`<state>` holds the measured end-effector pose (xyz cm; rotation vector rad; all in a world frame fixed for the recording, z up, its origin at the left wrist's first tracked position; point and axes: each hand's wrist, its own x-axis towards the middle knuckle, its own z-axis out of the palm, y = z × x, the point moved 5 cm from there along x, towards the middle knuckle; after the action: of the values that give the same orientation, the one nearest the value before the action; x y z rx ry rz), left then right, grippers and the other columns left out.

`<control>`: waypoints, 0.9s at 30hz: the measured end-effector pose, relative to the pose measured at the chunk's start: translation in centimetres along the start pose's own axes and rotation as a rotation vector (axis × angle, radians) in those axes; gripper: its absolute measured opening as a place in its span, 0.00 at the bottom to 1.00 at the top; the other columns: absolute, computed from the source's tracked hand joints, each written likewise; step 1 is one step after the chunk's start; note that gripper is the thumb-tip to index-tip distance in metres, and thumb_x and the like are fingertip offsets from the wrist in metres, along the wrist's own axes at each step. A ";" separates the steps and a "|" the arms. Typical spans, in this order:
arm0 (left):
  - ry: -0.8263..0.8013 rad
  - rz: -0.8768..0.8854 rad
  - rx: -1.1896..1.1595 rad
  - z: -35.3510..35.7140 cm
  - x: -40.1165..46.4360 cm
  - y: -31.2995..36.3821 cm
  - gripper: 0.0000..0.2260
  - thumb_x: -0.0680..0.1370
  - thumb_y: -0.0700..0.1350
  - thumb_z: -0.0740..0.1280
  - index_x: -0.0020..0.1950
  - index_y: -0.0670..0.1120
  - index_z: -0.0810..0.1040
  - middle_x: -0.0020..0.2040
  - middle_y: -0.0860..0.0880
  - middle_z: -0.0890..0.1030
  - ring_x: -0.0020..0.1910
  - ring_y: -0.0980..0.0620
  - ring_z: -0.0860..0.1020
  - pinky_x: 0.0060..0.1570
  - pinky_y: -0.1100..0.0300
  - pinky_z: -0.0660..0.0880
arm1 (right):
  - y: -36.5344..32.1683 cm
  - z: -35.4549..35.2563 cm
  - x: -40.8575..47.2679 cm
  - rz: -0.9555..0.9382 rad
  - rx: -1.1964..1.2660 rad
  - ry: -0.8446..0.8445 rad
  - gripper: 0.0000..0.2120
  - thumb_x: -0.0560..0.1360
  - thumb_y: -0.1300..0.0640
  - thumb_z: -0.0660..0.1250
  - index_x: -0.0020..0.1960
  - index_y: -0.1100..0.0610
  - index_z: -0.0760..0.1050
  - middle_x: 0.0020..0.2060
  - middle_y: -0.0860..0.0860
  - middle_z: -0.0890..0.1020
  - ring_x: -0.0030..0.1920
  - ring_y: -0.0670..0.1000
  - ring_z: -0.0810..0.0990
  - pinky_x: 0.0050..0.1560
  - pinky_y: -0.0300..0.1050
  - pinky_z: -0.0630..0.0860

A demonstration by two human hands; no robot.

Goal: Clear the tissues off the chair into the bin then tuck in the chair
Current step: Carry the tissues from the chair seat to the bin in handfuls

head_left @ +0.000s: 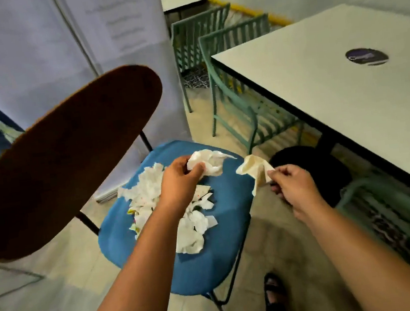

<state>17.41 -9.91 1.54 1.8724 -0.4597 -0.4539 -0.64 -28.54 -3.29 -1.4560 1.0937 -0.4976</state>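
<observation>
Left hand (180, 180) grips a crumpled tissue (207, 164) over the blue chair seat (232, 203); right hand (293, 186) pinches another tissue (254, 169) beside the black bin (310, 169).

Blue chair seat (230, 203), white tissues (190, 233), green chairs (230, 93)

No text can be read. The pale banner (117, 24) behind the chair carries several lines of print, all too blurred to make out. The dark round sticker (366, 56) on the desk (318, 86) bears a light mark or lettering, likewise too smeared to read.
</observation>
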 end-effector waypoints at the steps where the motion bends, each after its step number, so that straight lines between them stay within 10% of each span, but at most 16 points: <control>1: -0.028 0.003 -0.001 1.1 -0.6 0.2 0.07 0.75 0.43 0.69 0.53 0.46 0.80 0.45 0.48 0.84 0.43 0.51 0.81 0.45 0.57 0.78 | 0.9 -1.4 -0.8 0.017 -0.014 0.026 0.05 0.74 0.55 0.68 0.44 0.56 0.78 0.35 0.54 0.82 0.31 0.47 0.77 0.33 0.42 0.71; 5: -0.200 0.027 0.071 7.2 -3.4 1.1 0.04 0.74 0.43 0.70 0.47 0.44 0.81 0.36 0.49 0.80 0.30 0.56 0.73 0.30 0.62 0.69 | 5.5 -8.6 -4.1 0.100 0.013 0.172 0.05 0.75 0.58 0.67 0.45 0.61 0.77 0.34 0.56 0.80 0.30 0.48 0.76 0.27 0.38 0.69; 21: -0.791 0.058 0.261 35.9 -21.0 1.1 0.05 0.73 0.43 0.73 0.46 0.52 0.79 0.43 0.48 0.84 0.43 0.50 0.82 0.49 0.49 0.79 | 28.6 -35.8 -20.6 0.605 0.223 0.684 0.04 0.74 0.60 0.69 0.41 0.61 0.78 0.31 0.58 0.80 0.29 0.52 0.73 0.33 0.43 0.70; 27: -0.853 -0.004 0.336 45.7 -27.2 -1.4 0.04 0.72 0.45 0.74 0.45 0.49 0.80 0.35 0.52 0.80 0.34 0.52 0.78 0.37 0.56 0.75 | 36.2 -44.6 -22.9 0.720 0.271 0.827 0.08 0.72 0.62 0.72 0.35 0.60 0.76 0.29 0.59 0.79 0.29 0.55 0.77 0.34 0.51 0.77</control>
<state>-29.22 -31.65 -12.20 1.9259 -1.1495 -1.2498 -59.99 -28.49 -20.78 -0.5126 1.9944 -0.7000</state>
